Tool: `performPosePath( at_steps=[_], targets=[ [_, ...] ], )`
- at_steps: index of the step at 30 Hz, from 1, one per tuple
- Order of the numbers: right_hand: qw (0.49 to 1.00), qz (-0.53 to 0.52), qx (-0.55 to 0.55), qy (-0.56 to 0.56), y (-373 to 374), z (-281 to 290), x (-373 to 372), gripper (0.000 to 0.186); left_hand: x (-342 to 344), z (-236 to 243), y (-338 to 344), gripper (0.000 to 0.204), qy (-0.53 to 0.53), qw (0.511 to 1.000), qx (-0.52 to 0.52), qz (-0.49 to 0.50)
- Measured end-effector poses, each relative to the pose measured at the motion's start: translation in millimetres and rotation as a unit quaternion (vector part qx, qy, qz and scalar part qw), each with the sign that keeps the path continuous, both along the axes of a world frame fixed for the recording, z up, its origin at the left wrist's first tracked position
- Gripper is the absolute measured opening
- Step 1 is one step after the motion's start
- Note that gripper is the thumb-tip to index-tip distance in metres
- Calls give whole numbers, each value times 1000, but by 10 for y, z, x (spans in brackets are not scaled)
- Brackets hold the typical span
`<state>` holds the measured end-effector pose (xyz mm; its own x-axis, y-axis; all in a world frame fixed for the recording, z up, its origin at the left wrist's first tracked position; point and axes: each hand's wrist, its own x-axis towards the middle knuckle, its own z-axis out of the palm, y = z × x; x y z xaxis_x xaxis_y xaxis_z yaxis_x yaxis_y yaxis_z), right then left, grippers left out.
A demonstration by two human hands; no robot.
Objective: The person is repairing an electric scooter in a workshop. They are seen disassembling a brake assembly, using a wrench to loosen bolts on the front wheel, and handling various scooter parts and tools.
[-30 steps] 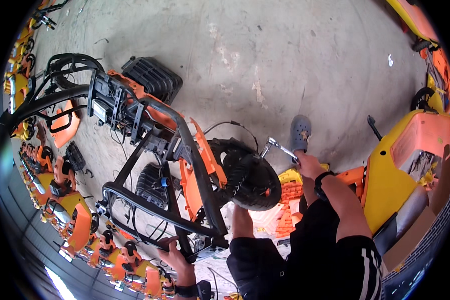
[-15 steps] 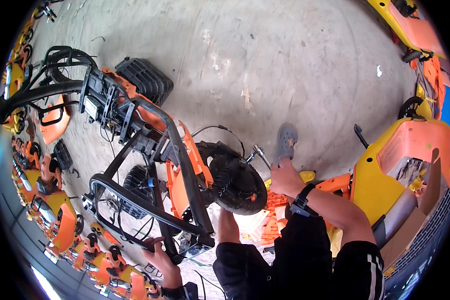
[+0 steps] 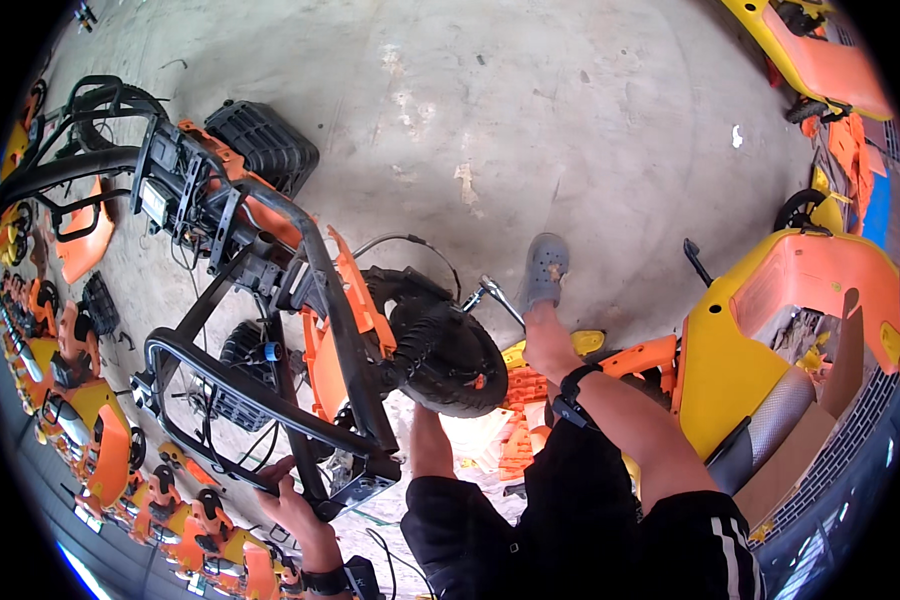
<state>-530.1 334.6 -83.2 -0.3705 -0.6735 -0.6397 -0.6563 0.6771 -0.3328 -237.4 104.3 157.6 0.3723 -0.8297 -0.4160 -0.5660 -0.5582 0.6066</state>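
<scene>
On the concrete floor (image 3: 530, 110), a black tubular go-kart frame (image 3: 270, 330) with orange panels lies tipped on its side, its black wheel (image 3: 450, 355) facing the person's lap near the lower middle of the view.

Left hand (image 3: 292, 505): the forearm enters from the lower edge and rises toward the frame's lower tube. The fingers are curled closed around that black tube, beside a black bracket at the frame's near corner. A dark band sits on the wrist.

Right hand (image 3: 545, 345): the forearm enters from the lower right and extends up and to the left, bent slightly at the wrist. A black watch (image 3: 573, 390) is strapped just behind the hand. The hand is closed around the handle of a metal wrench (image 3: 498, 298), which angles up and left, its head lying just beside the upper right of the wheel. Whether the wrench head touches a fastener cannot be determined.

A grey clog (image 3: 545, 270) on the person's foot rests on the floor directly above the right hand. The person's knees, in black clothing, occupy the lower centre.

A yellow and orange kart body (image 3: 770, 300) stands to the right. Further orange kart parts (image 3: 80, 420) line the left edge of the floor. A black grille-like seat part (image 3: 260, 145) lies at the frame's far end.
</scene>
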Motion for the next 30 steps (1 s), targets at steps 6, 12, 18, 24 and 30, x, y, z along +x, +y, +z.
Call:
performPosePath(
  at_steps=[6,12,18,24,30],
  targets=[
    [996,59,-13,62,122,-154,76,22,-16,13,-15,14,15,1000,-3,15],
    [998,42,27,43,173,-158,75,25,-113,9,-26,13,-12,1000,-16,25],
    [971,-195,137,-5,73,169,159,43,135,-152,0,14,-70,997,-34,-8],
    [966,-124,220,-43,-142,302,-74,27,226,-182,19,12,11,999,-39,11],
    [970,-160,180,-37,-58,165,-37,17,37,-48,-28,15,30,999,-11,28]
  ],
)
